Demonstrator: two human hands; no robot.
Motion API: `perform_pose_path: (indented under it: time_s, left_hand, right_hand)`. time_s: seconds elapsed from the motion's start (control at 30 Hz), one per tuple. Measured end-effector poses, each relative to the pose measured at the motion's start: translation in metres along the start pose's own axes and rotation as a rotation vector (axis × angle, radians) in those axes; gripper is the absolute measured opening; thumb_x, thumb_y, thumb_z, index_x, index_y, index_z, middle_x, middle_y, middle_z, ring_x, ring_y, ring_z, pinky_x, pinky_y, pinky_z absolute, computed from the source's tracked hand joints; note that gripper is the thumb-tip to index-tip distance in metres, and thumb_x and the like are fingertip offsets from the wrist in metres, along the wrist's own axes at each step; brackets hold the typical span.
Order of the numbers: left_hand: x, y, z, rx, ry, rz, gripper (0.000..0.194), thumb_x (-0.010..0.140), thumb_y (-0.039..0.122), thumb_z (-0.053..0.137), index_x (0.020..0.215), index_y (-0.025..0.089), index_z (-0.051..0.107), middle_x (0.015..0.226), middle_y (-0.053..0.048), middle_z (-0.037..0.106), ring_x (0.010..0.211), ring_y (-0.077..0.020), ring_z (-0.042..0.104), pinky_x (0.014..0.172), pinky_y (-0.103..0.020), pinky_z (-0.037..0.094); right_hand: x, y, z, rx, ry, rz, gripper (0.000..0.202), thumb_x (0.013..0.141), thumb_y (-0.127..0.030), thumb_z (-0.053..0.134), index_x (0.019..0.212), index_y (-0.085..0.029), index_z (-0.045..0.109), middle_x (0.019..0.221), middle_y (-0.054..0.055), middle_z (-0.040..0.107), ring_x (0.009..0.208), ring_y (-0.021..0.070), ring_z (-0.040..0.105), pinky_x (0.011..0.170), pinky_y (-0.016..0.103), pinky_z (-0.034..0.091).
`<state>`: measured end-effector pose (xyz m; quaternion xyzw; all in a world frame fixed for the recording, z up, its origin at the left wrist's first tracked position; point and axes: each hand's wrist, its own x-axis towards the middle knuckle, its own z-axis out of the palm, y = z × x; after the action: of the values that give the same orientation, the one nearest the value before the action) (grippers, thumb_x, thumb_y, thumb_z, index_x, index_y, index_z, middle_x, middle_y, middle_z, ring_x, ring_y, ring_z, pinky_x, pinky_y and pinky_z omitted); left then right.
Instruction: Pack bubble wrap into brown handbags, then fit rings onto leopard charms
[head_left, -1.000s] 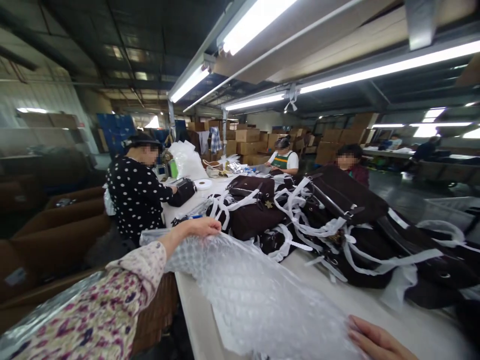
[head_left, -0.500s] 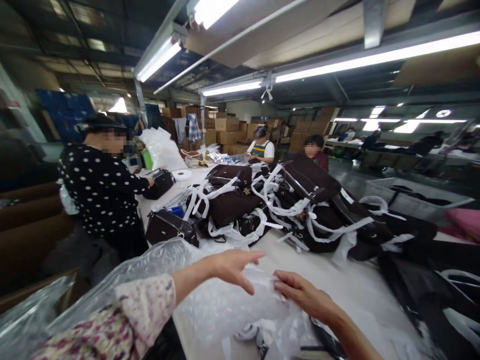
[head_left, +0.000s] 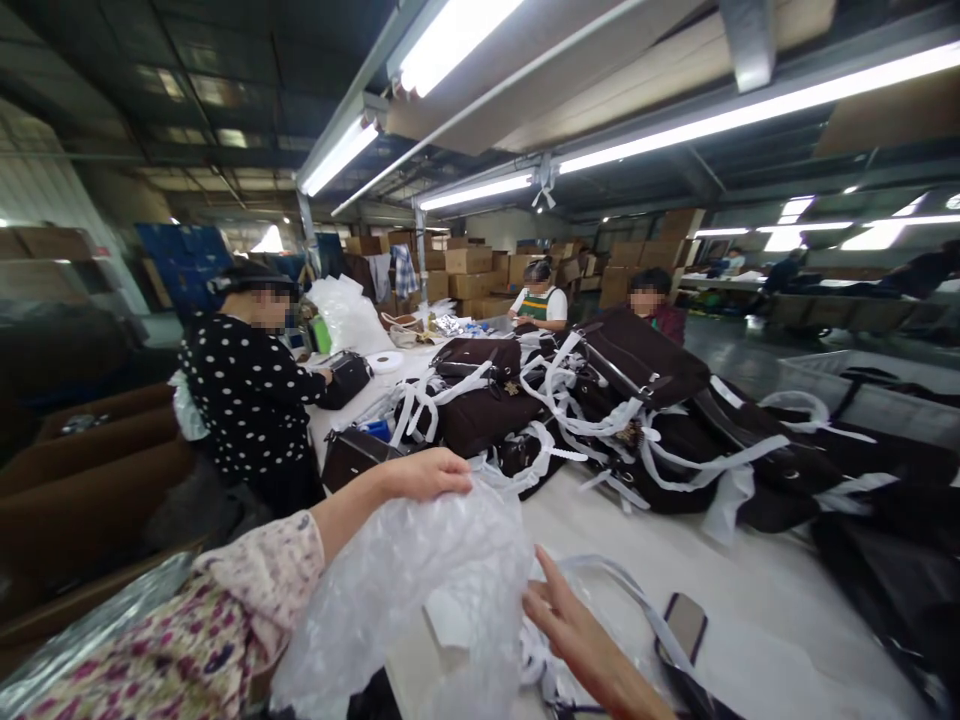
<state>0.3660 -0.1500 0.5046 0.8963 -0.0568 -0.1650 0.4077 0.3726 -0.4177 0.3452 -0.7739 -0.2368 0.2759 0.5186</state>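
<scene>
My left hand [head_left: 427,473] is closed on the top edge of a sheet of clear bubble wrap [head_left: 420,560], which hangs upright over the near edge of the table. At the sheet's right edge is my right hand [head_left: 559,615], its index finger stretched out and the other fingers bent; whether it touches the wrap is unclear. Below and behind my right hand lie white wrapped straps, partly hidden. A phone [head_left: 684,625] rests on the white table [head_left: 622,540], beside a pale strap. Dark brown bags [head_left: 480,410] with white-wrapped handles are heaped beyond my hands.
At the left, a person in a polka-dot top [head_left: 247,390] handles a dark bag [head_left: 349,378]. Two more people sit beyond the heap. A roll of white tape [head_left: 386,361] lies on the table. More black bags [head_left: 892,570] are at the right.
My left hand has closed on the bubble wrap and lifted it, moving left. My right hand has come off the wrap's upper part and extended its index finger. The phone has come into sight.
</scene>
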Motion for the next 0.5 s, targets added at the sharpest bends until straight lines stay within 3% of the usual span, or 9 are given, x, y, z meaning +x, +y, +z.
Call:
perform_pose_path:
  time_s: [0.07,0.13,0.2,0.27,0.3,0.37,0.5]
  left_hand:
    - [-0.008,-0.002,-0.002,-0.001,0.058,-0.019,0.039,0.074,0.051,0.06,0.06,0.02,0.042,0.053,0.007,0.036,0.05,-0.0088,0.032,0.045,-0.022,0.024]
    - [-0.016,-0.005,-0.004,-0.007,0.09,-0.054,0.04,0.074,0.053,0.06,0.06,0.02,0.042,0.053,0.007,0.036,0.049,-0.009,0.032,0.044,-0.023,0.023]
    - [-0.024,-0.006,-0.007,-0.018,0.096,-0.088,0.04,0.074,0.055,0.059,0.062,0.02,0.044,0.053,0.006,0.038,0.048,-0.0091,0.033,0.044,-0.023,0.024]
    - [-0.033,-0.007,-0.012,-0.025,0.091,-0.114,0.04,0.073,0.056,0.06,0.063,0.02,0.046,0.054,0.006,0.04,0.048,-0.0092,0.035,0.043,-0.022,0.026]
    - [-0.039,-0.008,-0.016,-0.024,0.089,-0.125,0.041,0.072,0.057,0.061,0.064,0.02,0.047,0.054,0.006,0.04,0.049,-0.0092,0.036,0.043,-0.022,0.026]
    - [-0.05,-0.013,-0.026,-0.012,0.084,-0.142,0.04,0.071,0.055,0.065,0.065,0.019,0.05,0.055,0.006,0.041,0.049,-0.0091,0.037,0.043,-0.022,0.027]
    - [-0.074,-0.032,-0.042,0.004,0.028,-0.184,0.034,0.064,0.047,0.076,0.071,0.018,0.059,0.057,0.006,0.05,0.052,-0.0097,0.043,0.046,-0.021,0.031]
  right_hand:
    - [0.0,0.004,0.027,0.205,0.023,-0.058,0.096,0.087,-0.07,0.043,0.156,-0.024,-0.006,0.152,0.018,0.043,0.129,0.0341,0.052,0.093,0.045,0.047]
    - [0.004,0.014,0.057,0.283,0.093,-0.159,0.116,0.075,-0.071,0.06,0.155,-0.026,-0.011,0.158,0.014,0.035,0.14,0.0359,0.038,0.104,0.048,0.04]
    - [0.01,0.026,0.085,0.272,0.19,-0.165,0.121,0.057,-0.064,0.078,0.154,-0.028,0.015,0.147,0.012,0.051,0.136,0.039,0.043,0.108,0.049,0.037]
    - [0.018,0.037,0.101,0.29,0.23,-0.071,0.087,0.052,-0.063,0.079,0.127,-0.026,0.056,0.111,0.01,0.072,0.111,0.0417,0.062,0.097,0.051,0.046]
    - [0.021,0.041,0.103,0.315,0.225,-0.025,0.067,0.055,-0.066,0.075,0.107,-0.025,0.065,0.092,0.008,0.075,0.096,0.0398,0.068,0.089,0.05,0.051]
    - [0.026,0.044,0.092,0.364,0.219,0.015,0.051,0.065,-0.071,0.062,0.082,-0.024,0.065,0.071,0.003,0.071,0.078,0.0332,0.07,0.076,0.045,0.056]
    - [0.029,0.03,0.03,0.359,0.3,0.011,0.044,0.073,-0.065,0.058,0.087,-0.024,0.064,0.076,0.0,0.07,0.077,0.026,0.068,0.073,0.036,0.055]
